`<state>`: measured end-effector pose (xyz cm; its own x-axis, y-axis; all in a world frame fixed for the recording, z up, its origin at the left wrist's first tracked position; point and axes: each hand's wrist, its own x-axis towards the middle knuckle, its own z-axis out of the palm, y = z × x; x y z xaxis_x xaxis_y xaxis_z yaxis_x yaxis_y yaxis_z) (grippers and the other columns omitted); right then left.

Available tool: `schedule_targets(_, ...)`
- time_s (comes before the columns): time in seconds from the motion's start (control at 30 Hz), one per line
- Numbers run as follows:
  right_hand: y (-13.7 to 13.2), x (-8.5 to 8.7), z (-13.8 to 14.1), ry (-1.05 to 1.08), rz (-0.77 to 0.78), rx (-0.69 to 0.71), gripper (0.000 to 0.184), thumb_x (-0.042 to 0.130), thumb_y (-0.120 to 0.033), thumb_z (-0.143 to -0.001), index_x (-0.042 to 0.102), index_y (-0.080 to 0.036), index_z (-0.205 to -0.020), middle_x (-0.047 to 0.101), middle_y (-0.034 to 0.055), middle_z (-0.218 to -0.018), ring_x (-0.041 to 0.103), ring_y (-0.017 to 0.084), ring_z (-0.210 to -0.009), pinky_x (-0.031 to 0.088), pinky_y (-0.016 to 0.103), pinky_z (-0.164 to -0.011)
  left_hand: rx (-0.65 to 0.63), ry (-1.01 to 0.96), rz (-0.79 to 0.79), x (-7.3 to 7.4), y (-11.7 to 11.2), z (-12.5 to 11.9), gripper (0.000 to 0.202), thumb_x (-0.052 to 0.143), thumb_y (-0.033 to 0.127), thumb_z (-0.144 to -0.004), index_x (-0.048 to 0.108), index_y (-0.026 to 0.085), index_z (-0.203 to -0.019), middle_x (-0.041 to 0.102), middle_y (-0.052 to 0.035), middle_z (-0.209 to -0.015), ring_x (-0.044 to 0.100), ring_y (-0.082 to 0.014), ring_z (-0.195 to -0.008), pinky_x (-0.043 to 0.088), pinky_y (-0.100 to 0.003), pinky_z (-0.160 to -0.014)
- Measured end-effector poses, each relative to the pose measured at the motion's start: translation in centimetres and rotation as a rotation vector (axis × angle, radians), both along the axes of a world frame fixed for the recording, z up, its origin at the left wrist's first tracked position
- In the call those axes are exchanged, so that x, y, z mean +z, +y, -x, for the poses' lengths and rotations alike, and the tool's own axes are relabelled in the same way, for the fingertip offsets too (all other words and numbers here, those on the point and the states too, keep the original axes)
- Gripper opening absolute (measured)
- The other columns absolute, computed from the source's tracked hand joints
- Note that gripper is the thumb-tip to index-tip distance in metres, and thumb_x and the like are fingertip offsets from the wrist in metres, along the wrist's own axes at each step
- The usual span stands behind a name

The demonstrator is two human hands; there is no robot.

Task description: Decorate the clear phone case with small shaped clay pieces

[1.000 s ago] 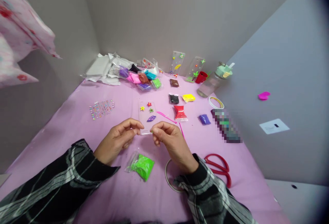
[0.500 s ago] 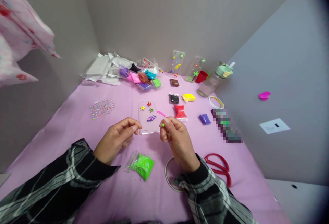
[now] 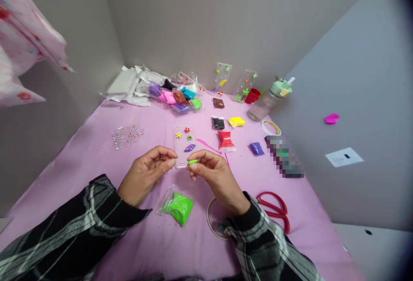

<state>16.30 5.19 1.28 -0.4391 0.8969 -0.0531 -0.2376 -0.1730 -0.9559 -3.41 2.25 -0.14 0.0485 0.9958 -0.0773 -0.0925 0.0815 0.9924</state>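
Between the thumb and fingers of my right hand is a small roll of bright green clay. My left hand faces it a short gap away, thumb and forefinger pinched together; whether anything is between them is hidden. Beyond the hands lies a clear phone case decorated with small clay flowers and a purple leaf shape. Closer to me, an opened bag of green clay rests on the cloth.
Red-handled scissors and a ring lie by my right forearm. Clay packets in red, black and yellow sit beyond. A pink tool lies near the case. A bottle stands far right.
My right hand has shifted left, closer to my left hand, and turned so the green clay shows as a short roll. The pink tool is more exposed. My left hand has barely moved.
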Motion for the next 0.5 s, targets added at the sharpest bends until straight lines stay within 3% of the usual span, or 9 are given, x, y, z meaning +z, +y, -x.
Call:
schedule_targets(0.1, -0.04, 0.09, -0.02, -0.018, 0.006, 0.007, 0.017, 0.074, -0.033, -0.084, 0.068, -0.017, -0.082, 0.061, -0.0035, -0.064, 0.052, 0.007, -0.054, 0.041, 0.019, -0.054, 0.016, 0.023, -0.024, 0.08, 0.03, 0.11, 0.015, 0.070, 0.036, -0.086, 0.068, 0.024, -0.094, 0.045, 0.0075, -0.064, 0.030, -0.0070, -0.048, 0.024, -0.021, -0.044)
schedule_targets(0.23, -0.15, 0.04, -0.26, -0.058, 0.024, 0.025, 0.032, 0.065, -0.044, -0.090, 0.061, -0.017, -0.072, 0.057, -0.0045, -0.060, 0.047, 0.006, -0.050, 0.037, 0.019, -0.051, 0.013, 0.094, -0.101, 0.45, -0.25, -0.06, 0.016, 0.069, 0.034, -0.086, 0.068, 0.023, -0.098, 0.055, 0.0041, -0.075, 0.046, -0.0102, -0.061, 0.036, -0.022, -0.058)
schedule_targets(0.37, -0.35, 0.19, -0.43, -0.147, 0.031, 0.193, 0.033, 0.070, -0.045, -0.086, 0.061, -0.017, -0.072, 0.056, -0.0047, -0.060, 0.046, 0.006, -0.051, 0.036, 0.020, -0.053, -0.162, 0.171, -0.192, 0.69, -0.62, -0.51, 0.037, 0.075, 0.027, -0.081, 0.067, 0.027, -0.117, 0.053, 0.0054, -0.080, 0.035, -0.0074, -0.053, 0.032, -0.023, -0.055)
schedule_targets(0.5, -0.47, 0.47, -0.35, -0.189, 0.034, 0.268, 0.029, 0.072, -0.043, -0.084, 0.064, -0.017, -0.077, 0.053, -0.0056, -0.060, 0.045, 0.007, -0.053, 0.033, 0.020, -0.053, -0.283, 0.232, -0.334, 0.51, -0.54, -0.71, 0.033, 0.073, 0.022, -0.082, 0.071, 0.026, -0.115, 0.050, 0.0055, -0.078, 0.035, -0.0076, -0.053, 0.030, -0.023, -0.053)
